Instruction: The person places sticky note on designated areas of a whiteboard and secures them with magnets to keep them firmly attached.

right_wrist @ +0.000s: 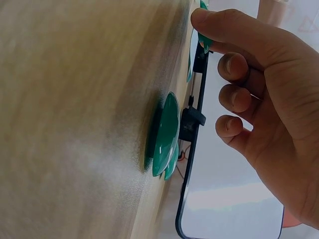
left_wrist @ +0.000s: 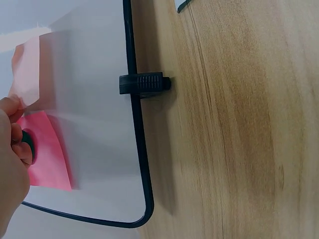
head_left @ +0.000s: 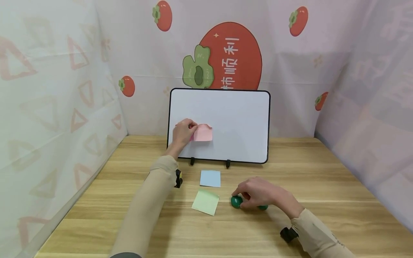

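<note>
My left hand (head_left: 183,132) pinches the left edge of a light pink sticky note (head_left: 203,133) at the whiteboard (head_left: 240,122). Below that hand in the left wrist view, a hot pink note (left_wrist: 50,154) lies on the board with a green magnet (left_wrist: 30,145) on it, partly covered by the fingers. Over the table, my right hand (head_left: 258,193) pinches a round green magnet (head_left: 236,201) between thumb and finger. Another green magnet (right_wrist: 168,134) sits on the tabletop under this hand, with a further green one partly hidden behind it.
A blue sticky note (head_left: 210,178) and a pale green one (head_left: 205,202) lie on the wooden table (head_left: 106,215) between the arms. Black feet (head_left: 228,163) support the whiteboard's lower edge. Printed cloth (head_left: 142,53) hangs behind and along both sides.
</note>
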Motion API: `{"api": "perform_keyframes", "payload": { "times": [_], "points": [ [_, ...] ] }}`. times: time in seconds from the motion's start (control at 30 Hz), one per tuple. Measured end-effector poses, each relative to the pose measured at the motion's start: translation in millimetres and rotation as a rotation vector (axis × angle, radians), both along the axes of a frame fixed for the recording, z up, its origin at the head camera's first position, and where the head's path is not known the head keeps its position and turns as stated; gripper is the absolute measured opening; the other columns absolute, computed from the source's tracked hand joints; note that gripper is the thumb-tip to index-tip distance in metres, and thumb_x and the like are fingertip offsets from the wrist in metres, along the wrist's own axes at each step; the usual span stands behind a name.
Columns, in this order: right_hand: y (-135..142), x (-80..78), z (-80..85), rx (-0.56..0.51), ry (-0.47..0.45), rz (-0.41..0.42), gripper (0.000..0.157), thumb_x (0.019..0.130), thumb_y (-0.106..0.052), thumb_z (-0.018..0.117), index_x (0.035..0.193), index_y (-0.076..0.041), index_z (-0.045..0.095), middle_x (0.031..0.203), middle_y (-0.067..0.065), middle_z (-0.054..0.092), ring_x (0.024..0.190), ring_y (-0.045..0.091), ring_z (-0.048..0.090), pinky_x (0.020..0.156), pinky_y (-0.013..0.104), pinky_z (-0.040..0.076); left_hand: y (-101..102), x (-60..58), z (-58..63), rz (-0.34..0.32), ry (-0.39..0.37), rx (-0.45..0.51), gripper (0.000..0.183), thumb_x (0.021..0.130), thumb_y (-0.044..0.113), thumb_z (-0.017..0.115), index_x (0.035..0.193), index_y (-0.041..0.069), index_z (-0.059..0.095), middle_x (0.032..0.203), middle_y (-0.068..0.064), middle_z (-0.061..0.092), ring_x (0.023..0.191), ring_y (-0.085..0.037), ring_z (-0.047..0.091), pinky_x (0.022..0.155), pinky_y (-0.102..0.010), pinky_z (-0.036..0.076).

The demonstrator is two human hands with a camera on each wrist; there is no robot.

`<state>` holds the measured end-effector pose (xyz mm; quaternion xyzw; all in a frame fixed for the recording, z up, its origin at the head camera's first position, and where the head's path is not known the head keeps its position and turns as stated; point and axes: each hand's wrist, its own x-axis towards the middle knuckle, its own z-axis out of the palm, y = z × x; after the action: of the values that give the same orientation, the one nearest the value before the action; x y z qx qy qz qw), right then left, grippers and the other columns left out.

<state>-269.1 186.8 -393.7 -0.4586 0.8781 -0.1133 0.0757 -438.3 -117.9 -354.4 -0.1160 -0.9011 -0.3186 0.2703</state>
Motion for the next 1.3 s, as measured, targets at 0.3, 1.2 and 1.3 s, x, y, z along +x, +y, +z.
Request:
{"api": "perform_keyframes", "payload": {
  "times": [0.3,1.2,1.3],
  "points": [
    [1,0.6,1.0,0.005,0.001,-0.007,0.031,0.085,-0.022,0.075,0.115,-0.018,0.074,0.07,-0.018,0.048,0.06,-0.005,0.039,0.058,0.016,0.035,4,0.1,3.0,-0.003,0.03,-0.054,0.013,0.092,0.019,0.071,0.096,0.008,0.076,0.099,-0.008,0.075,0.09,-0.024,0.07,0.076,-0.042,0.056],
    [-6,-17.2,11.9,-0.03,0.047,0.005,0.033,0.087,-0.023,0.076,0.119,-0.016,0.072,0.07,-0.015,0.048,0.061,-0.004,0.039,0.057,0.015,0.035,9,-6.8,2.9,-0.001,0.129,-0.168,0.009,0.092,0.018,0.07,0.092,0.01,0.074,0.092,-0.005,0.073,0.08,-0.023,0.07,0.068,-0.039,0.055],
    [-13,-24.5,15.7,-0.036,0.131,0.022,0.033,0.086,-0.027,0.078,0.117,-0.017,0.073,0.067,-0.016,0.048,0.06,-0.004,0.038,0.056,0.015,0.034,5,-4.9,0.1,0.004,0.122,-0.167,0.008,0.092,0.017,0.07,0.091,0.009,0.074,0.091,-0.006,0.073,0.078,-0.023,0.069,0.067,-0.039,0.055]
  ]
}}
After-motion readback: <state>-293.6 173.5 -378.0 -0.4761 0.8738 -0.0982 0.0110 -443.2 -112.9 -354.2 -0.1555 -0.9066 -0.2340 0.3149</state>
